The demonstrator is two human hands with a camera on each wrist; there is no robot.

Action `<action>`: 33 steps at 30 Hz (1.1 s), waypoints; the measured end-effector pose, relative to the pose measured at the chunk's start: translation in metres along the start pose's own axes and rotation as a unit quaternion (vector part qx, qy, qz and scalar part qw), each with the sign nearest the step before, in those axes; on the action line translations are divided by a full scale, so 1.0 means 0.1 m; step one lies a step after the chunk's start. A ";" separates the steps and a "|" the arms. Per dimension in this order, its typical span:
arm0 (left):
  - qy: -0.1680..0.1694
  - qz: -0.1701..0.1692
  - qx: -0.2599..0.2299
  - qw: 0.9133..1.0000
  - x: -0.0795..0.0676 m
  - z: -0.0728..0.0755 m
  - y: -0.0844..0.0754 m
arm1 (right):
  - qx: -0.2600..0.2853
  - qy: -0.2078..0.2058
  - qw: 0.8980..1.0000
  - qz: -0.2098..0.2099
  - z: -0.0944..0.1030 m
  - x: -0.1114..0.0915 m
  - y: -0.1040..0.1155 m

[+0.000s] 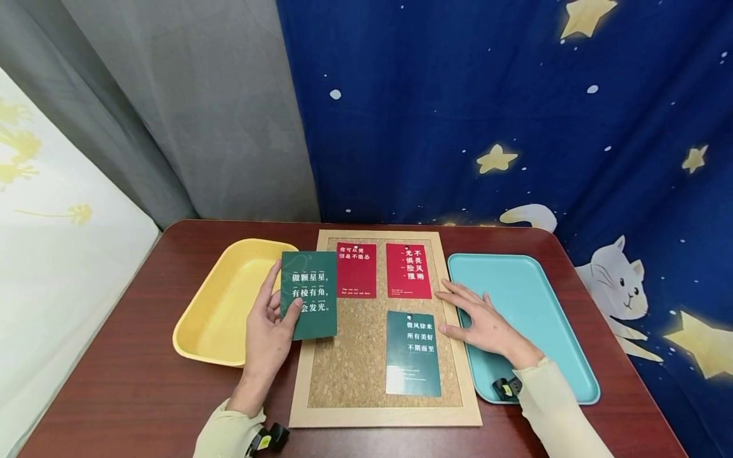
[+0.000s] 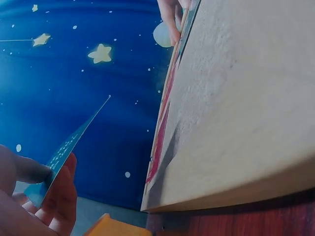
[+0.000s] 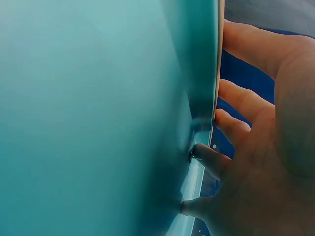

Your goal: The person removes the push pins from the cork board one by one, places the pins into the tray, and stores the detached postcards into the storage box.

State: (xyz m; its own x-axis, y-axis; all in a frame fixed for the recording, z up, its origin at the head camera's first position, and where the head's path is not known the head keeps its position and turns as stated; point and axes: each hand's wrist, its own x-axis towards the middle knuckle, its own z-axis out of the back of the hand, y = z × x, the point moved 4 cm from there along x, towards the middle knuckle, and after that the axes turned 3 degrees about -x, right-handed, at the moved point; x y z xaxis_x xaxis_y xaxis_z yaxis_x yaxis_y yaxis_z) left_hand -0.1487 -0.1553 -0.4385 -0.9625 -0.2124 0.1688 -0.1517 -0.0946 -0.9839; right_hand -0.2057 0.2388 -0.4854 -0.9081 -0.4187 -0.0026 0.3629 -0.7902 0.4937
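My left hand [image 1: 269, 327] pinches a dark green card [image 1: 309, 273] with white writing, thumb on its face and fingers behind. The card is held up over the left edge of the cork board [image 1: 346, 356]; the left wrist view shows this green card [image 2: 64, 152] tilted between thumb and fingers. My right hand [image 1: 481, 318] spreads its fingers along the board's right frame, fingertips at the wood. Pinned on the cork are a red card [image 1: 357, 277] at upper left, another red card [image 1: 408, 280] at upper right, and a teal card [image 1: 412, 369] at lower right.
A yellow bin [image 1: 206, 331] stands left of the board, partly behind the left hand. On the right lies a turquoise tray [image 1: 532, 286], with the right forearm above it. The brown table [image 1: 114, 381] backs onto grey and blue curtains [image 1: 401, 127].
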 end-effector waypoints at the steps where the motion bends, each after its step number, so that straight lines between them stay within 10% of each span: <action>1: -0.003 -0.001 -0.001 1.000 0.00 0.01 0.00 | 0.000 -0.001 1.000 0.001 0.00 0.00 0.00; 33: -0.092 0.006 -0.021 0.995 0.16 0.45 -0.07 | 0.006 -0.002 1.000 0.004 0.01 -0.02 0.03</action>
State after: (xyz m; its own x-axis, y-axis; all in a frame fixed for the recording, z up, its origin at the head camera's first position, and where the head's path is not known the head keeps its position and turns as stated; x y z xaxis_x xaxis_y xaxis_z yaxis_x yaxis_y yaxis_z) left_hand -0.1531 -0.2020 -0.4265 -0.9072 -0.3889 0.1603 -0.1525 -0.0510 -0.9870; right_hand -0.2029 0.2375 -0.4833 -0.9062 -0.4228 0.0045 0.3672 -0.7818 0.5039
